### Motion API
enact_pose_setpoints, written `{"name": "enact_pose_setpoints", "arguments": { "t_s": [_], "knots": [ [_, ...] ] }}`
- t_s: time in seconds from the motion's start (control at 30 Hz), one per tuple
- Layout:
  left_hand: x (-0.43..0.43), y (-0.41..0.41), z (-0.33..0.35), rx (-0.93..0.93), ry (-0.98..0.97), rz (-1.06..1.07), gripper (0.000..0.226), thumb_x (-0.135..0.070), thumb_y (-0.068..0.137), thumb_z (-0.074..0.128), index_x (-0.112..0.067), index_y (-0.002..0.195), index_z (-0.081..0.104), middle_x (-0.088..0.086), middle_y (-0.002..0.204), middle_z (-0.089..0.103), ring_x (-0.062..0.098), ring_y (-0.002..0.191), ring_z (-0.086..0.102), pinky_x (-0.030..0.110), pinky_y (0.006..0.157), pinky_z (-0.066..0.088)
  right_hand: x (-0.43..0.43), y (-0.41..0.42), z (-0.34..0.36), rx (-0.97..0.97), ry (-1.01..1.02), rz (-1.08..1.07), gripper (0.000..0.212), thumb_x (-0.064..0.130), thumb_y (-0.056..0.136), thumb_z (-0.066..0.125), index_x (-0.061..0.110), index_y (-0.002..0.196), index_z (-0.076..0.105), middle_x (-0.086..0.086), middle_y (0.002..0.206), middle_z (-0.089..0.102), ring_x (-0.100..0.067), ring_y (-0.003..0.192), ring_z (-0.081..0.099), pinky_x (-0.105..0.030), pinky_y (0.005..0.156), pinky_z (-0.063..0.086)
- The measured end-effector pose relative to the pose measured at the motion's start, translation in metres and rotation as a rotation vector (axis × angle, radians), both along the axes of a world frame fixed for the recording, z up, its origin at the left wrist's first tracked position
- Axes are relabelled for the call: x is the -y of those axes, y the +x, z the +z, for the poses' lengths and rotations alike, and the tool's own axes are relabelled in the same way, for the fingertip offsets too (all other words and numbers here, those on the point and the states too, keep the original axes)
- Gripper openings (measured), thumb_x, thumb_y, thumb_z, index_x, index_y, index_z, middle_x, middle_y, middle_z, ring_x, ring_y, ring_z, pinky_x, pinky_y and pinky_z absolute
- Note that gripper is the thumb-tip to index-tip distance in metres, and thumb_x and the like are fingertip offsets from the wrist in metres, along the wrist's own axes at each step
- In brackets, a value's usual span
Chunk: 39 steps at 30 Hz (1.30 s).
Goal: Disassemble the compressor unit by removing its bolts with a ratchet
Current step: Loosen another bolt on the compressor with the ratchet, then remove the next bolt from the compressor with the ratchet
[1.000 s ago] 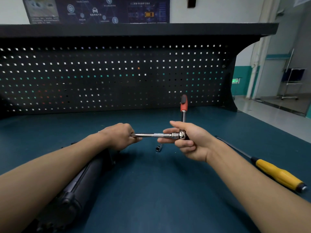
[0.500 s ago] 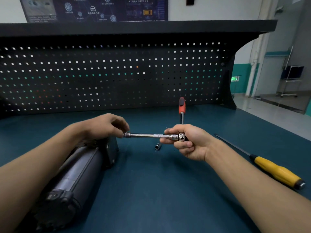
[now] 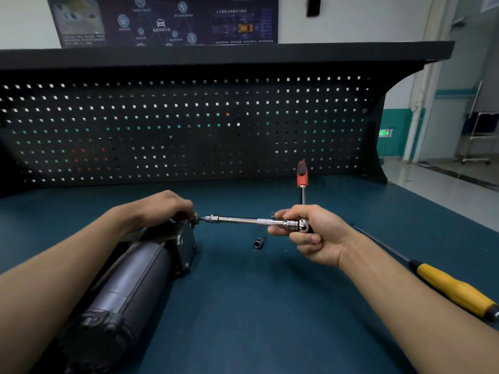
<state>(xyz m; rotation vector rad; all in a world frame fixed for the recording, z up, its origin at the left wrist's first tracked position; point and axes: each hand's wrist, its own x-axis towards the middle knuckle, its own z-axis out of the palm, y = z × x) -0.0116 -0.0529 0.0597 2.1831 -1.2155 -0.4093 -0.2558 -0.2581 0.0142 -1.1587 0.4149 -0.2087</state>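
Compressor (image 3: 129, 287), its end clasped by the left hand (image 3: 164, 209), lies left of the right hand (image 3: 316, 238), whose grip holds the ratchet (image 3: 302, 224).

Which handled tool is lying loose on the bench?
The yellow-handled screwdriver, flat on the bench at far right, untouched. The red-handled ratchet is gripped at its head by the right hand.

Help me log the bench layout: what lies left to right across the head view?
compressor unit → loose socket → red ratchet handle → yellow screwdriver
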Motion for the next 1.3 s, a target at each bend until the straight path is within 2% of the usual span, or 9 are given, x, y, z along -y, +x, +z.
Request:
{"name": "enact_pose_setpoints", "arguments": {
  "t_s": [0.13, 0.33, 0.53, 0.73, 0.93, 1.03, 1.17, 1.2, 1.3],
  "knots": [
    [0.002, -0.001, -0.003, -0.022, 0.023, -0.056, 0.030, -0.021, 0.096, 0.056, -0.016, 0.079, 0.081, -0.001, 0.088, 0.077, 0.013, 0.084, 0.064, 0.029, 0.083, 0.046, 0.006, -0.003, 0.000, 0.011, -0.005, -0.001, 0.011, 0.010, 0.092, 0.046, 0.013, 0.096, 0.056, -0.020, 0.093, 0.074, -0.003, 0.028, 0.024, -0.016, 0.027, 0.018],
    [0.009, 0.008, -0.005, -0.096, -0.058, -0.085, 0.018, -0.023, 0.098, 0.060, -0.015, 0.103, 0.075, 0.004, 0.094, 0.078, 0.019, 0.097, 0.071, 0.033, 0.095, 0.048, 0.016, -0.007, -0.005, 0.036, 0.015, -0.017, 0.011, 0.011, 0.092, 0.046, 0.013, 0.097, 0.055, -0.019, 0.092, 0.074, -0.003, 0.028, 0.024, -0.016, 0.027, 0.018],
    [0.014, 0.012, 0.005, -0.061, -0.062, -0.121, 0.012, -0.017, 0.093, 0.069, -0.021, 0.097, 0.079, 0.002, 0.096, 0.078, 0.013, 0.095, 0.072, 0.038, 0.095, 0.048, 0.018, -0.005, -0.015, 0.069, 0.049, -0.010, 0.013, 0.011, 0.093, 0.044, 0.014, 0.096, 0.057, -0.019, 0.089, 0.074, -0.003, 0.028, 0.024, -0.016, 0.028, 0.018],
    [0.038, 0.010, 0.009, -0.103, -0.107, -0.103, 0.008, -0.010, 0.085, 0.076, -0.015, 0.083, 0.082, 0.011, 0.088, 0.077, 0.011, 0.078, 0.068, 0.024, 0.077, 0.055, 0.034, -0.011, -0.021, 0.097, 0.062, -0.019, 0.014, 0.011, 0.085, 0.052, 0.013, 0.097, 0.058, -0.020, 0.091, 0.074, -0.004, 0.028, 0.025, -0.016, 0.027, 0.020],
    [0.106, -0.002, 0.021, -0.080, -0.004, -0.204, 0.010, -0.008, 0.085, 0.076, -0.015, 0.080, 0.082, 0.005, 0.077, 0.074, 0.004, 0.067, 0.064, 0.015, 0.062, 0.050, 0.070, -0.039, -0.028, 0.106, 0.071, -0.136, 0.011, 0.013, 0.074, 0.055, 0.015, 0.085, 0.055, -0.019, 0.086, 0.073, -0.004, 0.026, 0.024, -0.015, 0.027, 0.018],
    [0.146, -0.007, 0.026, -0.124, -0.019, -0.189, 0.009, -0.004, 0.084, 0.076, -0.010, 0.078, 0.080, 0.005, 0.074, 0.074, 0.006, 0.063, 0.064, 0.017, 0.060, 0.053, 0.082, -0.047, -0.034, 0.146, 0.149, -0.203, 0.009, 0.012, 0.074, 0.054, 0.017, 0.081, 0.051, -0.017, 0.081, 0.071, -0.004, 0.025, 0.024, -0.013, 0.028, 0.014],
    [0.169, 0.018, 0.033, -0.269, -0.050, -0.011, 0.006, -0.003, 0.080, 0.078, -0.006, 0.076, 0.080, 0.009, 0.074, 0.074, 0.010, 0.056, 0.065, 0.020, 0.052, 0.055, 0.088, -0.046, -0.039, 0.221, 0.243, -0.222, 0.007, 0.011, 0.077, 0.052, 0.017, 0.080, 0.050, -0.014, 0.078, 0.069, -0.004, 0.024, 0.026, -0.014, 0.027, 0.016],
    [0.170, 0.026, 0.031, -0.220, -0.018, 0.023, 0.003, -0.003, 0.080, 0.079, -0.005, 0.078, 0.080, 0.010, 0.072, 0.073, 0.011, 0.055, 0.064, 0.020, 0.051, 0.053, 0.088, -0.044, -0.040, 0.228, 0.256, -0.222, 0.007, 0.011, 0.076, 0.052, 0.016, 0.080, 0.050, -0.014, 0.077, 0.069, -0.004, 0.025, 0.026, -0.014, 0.027, 0.016],
    [0.176, 0.036, 0.014, 0.235, 0.223, -0.010, 0.013, -0.009, 0.077, 0.084, -0.007, 0.088, 0.077, 0.007, 0.079, 0.074, 0.013, 0.065, 0.064, 0.023, 0.059, 0.052, 0.089, -0.036, -0.041, 0.219, 0.271, -0.214, 0.008, 0.011, 0.075, 0.053, 0.015, 0.080, 0.049, -0.014, 0.076, 0.068, -0.003, 0.026, 0.026, -0.015, 0.028, 0.017]
  ]
}}
